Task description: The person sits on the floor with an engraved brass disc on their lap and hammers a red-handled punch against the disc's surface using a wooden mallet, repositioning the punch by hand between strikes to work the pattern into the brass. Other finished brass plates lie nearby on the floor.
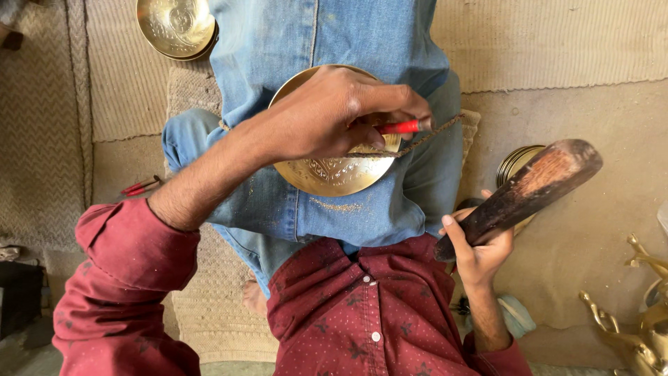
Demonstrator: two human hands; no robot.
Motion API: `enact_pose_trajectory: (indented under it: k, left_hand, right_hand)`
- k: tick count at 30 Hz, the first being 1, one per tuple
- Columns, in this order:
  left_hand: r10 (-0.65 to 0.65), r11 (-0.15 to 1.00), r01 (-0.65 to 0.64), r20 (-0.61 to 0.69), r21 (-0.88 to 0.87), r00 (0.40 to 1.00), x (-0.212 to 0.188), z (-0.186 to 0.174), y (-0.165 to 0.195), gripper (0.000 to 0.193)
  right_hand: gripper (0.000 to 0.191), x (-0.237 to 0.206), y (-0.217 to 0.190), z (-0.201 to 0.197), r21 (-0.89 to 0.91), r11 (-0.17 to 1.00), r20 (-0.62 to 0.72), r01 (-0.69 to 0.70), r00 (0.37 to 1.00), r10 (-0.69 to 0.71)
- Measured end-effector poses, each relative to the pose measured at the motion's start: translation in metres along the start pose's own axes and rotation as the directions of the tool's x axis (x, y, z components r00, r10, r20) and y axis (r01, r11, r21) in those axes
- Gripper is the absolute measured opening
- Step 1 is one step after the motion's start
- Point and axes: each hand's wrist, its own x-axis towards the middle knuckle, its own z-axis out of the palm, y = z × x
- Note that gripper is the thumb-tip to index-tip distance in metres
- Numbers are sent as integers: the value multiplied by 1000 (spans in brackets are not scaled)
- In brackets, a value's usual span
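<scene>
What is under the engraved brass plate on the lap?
The brass plate rests on blue denim-clad legs. The left hand, holding a red-handled tool, covers its upper part; the plate's underside is hidden.

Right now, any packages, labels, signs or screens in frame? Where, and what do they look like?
None visible: no package, label, sign or screen.
In view instead: an engraved brass plate on the lap, under the left hand, which grips a red-handled tool.
The right hand holds a dark wooden mallet.

Floor-level metal craft workshop: engraved brass plates (175, 26), woven mats (56, 104), brass figures (637, 334), plaster floor (584, 230).
</scene>
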Motion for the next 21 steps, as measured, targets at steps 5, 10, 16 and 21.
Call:
enact_pose_trajectory:
  k: [5,10,16,21]
  left_hand:
    - [53,998,-58,163,25,985,5,-6,-5,48]
    - [71,997,-67,197,-23,978,10,-7,-5,48]
    - [38,999,-31,266,-30,963,13,-10,-2,47]
    - [13,1000,-7,288,-22,957,14,-10,-3,52]
  right_hand:
    - [54,-6,4,-3,-110,988,16,111,994,-109]
    - [66,-12,14,-7,-21,988,-78,154,985,-155]
    - [81,-8,17,-19,-103,961,-140,257,953,-270]
    - [98,-7,8,-18,188,914,-260,359,916,-306]
